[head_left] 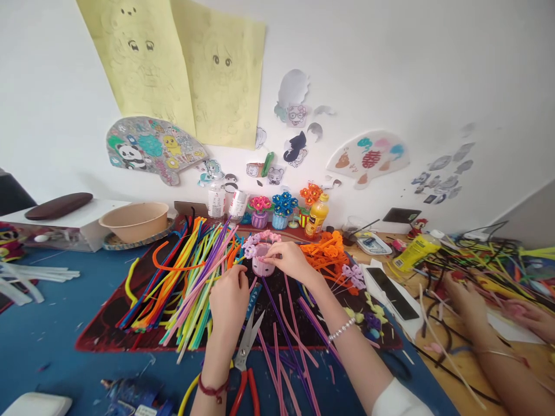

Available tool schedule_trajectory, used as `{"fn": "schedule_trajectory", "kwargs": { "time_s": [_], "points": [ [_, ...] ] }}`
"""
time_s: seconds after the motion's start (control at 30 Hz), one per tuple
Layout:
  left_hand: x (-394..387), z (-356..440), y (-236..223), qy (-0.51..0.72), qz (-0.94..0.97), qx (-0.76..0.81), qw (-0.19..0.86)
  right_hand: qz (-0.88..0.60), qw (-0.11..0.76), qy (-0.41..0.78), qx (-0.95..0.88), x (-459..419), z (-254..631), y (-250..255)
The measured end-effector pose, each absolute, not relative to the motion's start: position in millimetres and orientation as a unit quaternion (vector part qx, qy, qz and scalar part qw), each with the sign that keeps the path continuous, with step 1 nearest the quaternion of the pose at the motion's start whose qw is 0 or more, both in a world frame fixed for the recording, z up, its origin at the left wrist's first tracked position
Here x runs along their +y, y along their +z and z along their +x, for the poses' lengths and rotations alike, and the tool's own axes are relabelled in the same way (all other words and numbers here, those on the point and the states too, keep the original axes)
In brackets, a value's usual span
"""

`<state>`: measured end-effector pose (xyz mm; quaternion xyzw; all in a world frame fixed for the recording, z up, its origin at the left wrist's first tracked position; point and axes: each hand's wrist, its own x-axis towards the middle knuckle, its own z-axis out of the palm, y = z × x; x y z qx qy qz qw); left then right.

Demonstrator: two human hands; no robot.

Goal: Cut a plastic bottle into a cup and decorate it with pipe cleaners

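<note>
A small lilac-pink flowerpot (262,267) made of pipe cleaners stands at the middle of the dark mat, with pink and purple fuzzy flowers (256,242) around its top. My right hand (289,261) reaches in from the right, its thumb and fingers closed on the pot's upper right side. My left hand (229,296) is at the pot's lower left with its fingers curled in; what they hold, if anything, is hidden. Just below the hands lie open scissors (245,358) with red-orange handles. Loose pink and purple pipe cleaners (281,341) are spread beside them.
Many-coloured pipe cleaners (195,283) cover the mat's left side. Orange fuzzy flowers (325,254) lie at right. Behind stand finished flowerpots (280,219) and a juice bottle (317,216). A glue gun (136,398) lies in front. At far right, another person's hands (466,303) work among pipe cleaners.
</note>
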<state>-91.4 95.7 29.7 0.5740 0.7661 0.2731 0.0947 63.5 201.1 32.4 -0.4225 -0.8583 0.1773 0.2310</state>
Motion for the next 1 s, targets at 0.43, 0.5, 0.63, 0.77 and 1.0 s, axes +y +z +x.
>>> {"fn": "schedule_trajectory", "kwargs": {
  "time_s": [0.43, 0.5, 0.63, 0.77, 1.0],
  "points": [
    [95.0, -91.2, 33.1, 0.265, 0.58, 0.763, 0.104, -0.444, 0.193, 0.141, -0.864, 192.5, 59.3, 40.3],
    [94.7, -90.9, 33.3, 0.263, 0.58, 0.764, 0.104, -0.444, 0.188, 0.135, -0.866, 192.0, 59.3, 40.7],
    [94.6, -91.1, 33.6, 0.262, 0.579, 0.765, 0.105, -0.436, 0.182, 0.129, -0.872, 191.8, 59.1, 40.7],
    [95.0, -91.3, 33.1, 0.261, 0.581, 0.764, 0.108, -0.426, 0.184, 0.129, -0.876, 191.8, 59.4, 40.5],
    [94.7, -90.8, 32.5, 0.262, 0.585, 0.762, 0.097, -0.421, 0.207, 0.144, -0.871, 194.0, 65.7, 40.9]
  ]
}}
